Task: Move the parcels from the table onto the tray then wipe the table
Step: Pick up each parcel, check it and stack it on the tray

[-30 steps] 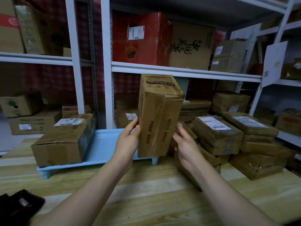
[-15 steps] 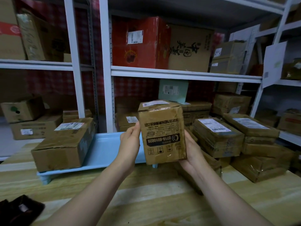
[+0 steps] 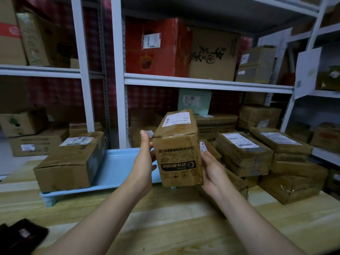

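Both hands hold one brown parcel point(image 3: 177, 150) in the air between them, above the near right end of the blue tray point(image 3: 117, 168). The left hand point(image 3: 144, 162) is flat and open against the parcel's left side, fingers straight and pointing up, thumb toward the near face. The right hand point(image 3: 211, 170) cups the parcel's lower right edge from beneath, palm up, fingers spread and partly hidden behind the cardboard; neither hand is closed into a fist, and the box is pressed between the two palms. The parcel's printed end faces the camera with its text upside down, and its top, with a white shipping label, tips away toward the shelves. A second parcel point(image 3: 70, 161) already lies on the left part of the tray, which stands on the wooden table point(image 3: 165, 218). To the right, a stack of parcels point(image 3: 266, 159) sits on the table, just beside the held box. A dark cloth point(image 3: 20, 234) lies at the near left corner. Compared with half a second ago, the parcel has tilted further back, so more of its labelled top shows, and the left hand has opened flatter along its side; a second ago it stood tall on end.
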Demonstrator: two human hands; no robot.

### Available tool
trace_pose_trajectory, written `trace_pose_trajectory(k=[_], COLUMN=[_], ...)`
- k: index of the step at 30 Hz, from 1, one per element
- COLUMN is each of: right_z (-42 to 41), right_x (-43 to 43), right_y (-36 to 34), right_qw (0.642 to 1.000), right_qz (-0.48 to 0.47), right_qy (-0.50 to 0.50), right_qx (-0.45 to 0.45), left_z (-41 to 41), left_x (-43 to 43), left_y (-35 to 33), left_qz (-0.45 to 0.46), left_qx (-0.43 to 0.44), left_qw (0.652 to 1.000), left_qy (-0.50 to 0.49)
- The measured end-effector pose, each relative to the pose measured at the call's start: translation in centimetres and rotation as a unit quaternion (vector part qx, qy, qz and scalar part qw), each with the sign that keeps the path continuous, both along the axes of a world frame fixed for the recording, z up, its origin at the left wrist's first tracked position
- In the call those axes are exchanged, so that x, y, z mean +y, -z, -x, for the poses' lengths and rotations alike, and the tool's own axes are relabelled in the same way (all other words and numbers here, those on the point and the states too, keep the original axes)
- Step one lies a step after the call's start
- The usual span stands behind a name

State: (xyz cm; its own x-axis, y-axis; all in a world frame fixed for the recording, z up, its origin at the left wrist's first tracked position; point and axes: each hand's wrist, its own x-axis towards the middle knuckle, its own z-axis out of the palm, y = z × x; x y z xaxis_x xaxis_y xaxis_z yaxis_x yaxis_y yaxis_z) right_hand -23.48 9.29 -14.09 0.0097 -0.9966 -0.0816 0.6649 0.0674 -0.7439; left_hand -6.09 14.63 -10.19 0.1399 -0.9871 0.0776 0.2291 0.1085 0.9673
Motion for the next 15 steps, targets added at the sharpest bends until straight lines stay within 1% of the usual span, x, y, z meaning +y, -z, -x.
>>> trace_pose_trajectory(k=[2, 5, 8, 10, 15], right_z=[-0.2, -0.3, -0.4, -0.6, -0.8], right_x=[-0.1, -0.2, -0.2, -0.1, 0.6], right_y=[-0.2, -0.2, -0.1, -0.1, -0.5], right_qw=[1.000, 0.999, 0.998, 0.999, 1.000], right_qz=[0.006, 0.016, 0.015, 0.013, 0.014], right_qy=[0.018, 0.039, 0.053, 0.043, 0.023], right_qx=[-0.006, 0.008, 0.019, 0.017, 0.011], left_z=[-0.4, -1.2, -1.5, -1.5, -1.6], left_x=[0.1, -0.2, 0.0, 0.0, -0.5], left_y=[0.0, -0.1, -0.2, 0.1, 1.0], left_qz=[-0.005, -0.016, -0.024, -0.035, -0.047], left_qx=[0.021, 0.057, 0.022, -0.004, -0.017], left_qw=[1.000, 0.998, 0.999, 0.999, 0.999], left_qy=[0.000, -0.015, -0.021, -0.029, -0.017])
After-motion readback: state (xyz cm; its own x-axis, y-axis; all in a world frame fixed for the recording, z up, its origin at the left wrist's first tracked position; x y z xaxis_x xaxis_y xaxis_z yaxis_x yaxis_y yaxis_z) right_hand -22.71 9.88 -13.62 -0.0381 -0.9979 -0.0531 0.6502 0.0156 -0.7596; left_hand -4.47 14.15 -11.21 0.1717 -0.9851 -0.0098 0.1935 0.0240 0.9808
